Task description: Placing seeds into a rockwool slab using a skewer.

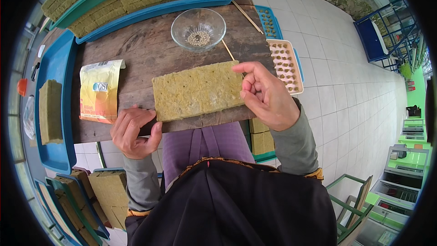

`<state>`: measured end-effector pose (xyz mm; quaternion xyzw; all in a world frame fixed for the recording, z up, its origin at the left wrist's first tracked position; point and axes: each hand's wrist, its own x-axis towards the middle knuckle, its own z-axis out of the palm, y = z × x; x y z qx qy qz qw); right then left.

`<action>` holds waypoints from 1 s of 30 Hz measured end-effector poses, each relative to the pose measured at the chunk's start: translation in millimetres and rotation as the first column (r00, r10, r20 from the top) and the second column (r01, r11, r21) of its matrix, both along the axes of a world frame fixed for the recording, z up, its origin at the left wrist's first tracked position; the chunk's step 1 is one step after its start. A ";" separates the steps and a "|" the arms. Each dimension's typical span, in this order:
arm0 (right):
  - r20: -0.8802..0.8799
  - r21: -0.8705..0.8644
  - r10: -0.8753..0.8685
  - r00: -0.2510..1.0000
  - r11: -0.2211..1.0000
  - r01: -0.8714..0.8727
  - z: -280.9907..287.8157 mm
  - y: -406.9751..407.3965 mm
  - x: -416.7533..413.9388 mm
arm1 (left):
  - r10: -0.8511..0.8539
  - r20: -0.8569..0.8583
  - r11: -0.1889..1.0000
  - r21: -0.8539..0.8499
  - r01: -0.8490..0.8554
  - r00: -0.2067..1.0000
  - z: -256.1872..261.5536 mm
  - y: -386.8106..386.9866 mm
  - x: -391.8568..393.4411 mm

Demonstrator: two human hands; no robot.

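A rectangular rockwool slab (198,90) with small holes lies on the dark wooden table, near its front edge. My left hand (136,131) rests at the slab's lower left corner, fingers curled and thumb apart. At the slab's right end is my right hand (259,92), its index finger at the upper corner and its thumb by the right edge; whether it pinches anything is unclear. Beyond the slab stands a clear glass bowl (198,29) holding pale round seeds (198,38). A thin wooden stick (228,50) lies between bowl and slab, partly hidden.
A yellow and orange seed packet (99,90) lies left of the slab. A blue tray (71,109) holding one rockwool block (51,112) is farther left. Trays of slabs (157,5) stand at the back. A white tray of small plugs (286,66) adjoins the table's right edge.
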<state>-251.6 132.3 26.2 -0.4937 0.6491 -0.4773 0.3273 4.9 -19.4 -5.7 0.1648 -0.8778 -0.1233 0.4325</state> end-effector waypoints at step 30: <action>-0.496 -0.092 0.026 0.868 0.992 -0.082 58.8 -48.8 -33.8 | 0.015 0.054 1.000 -0.012 -0.014 0.998 4.2 -0.1 -1.1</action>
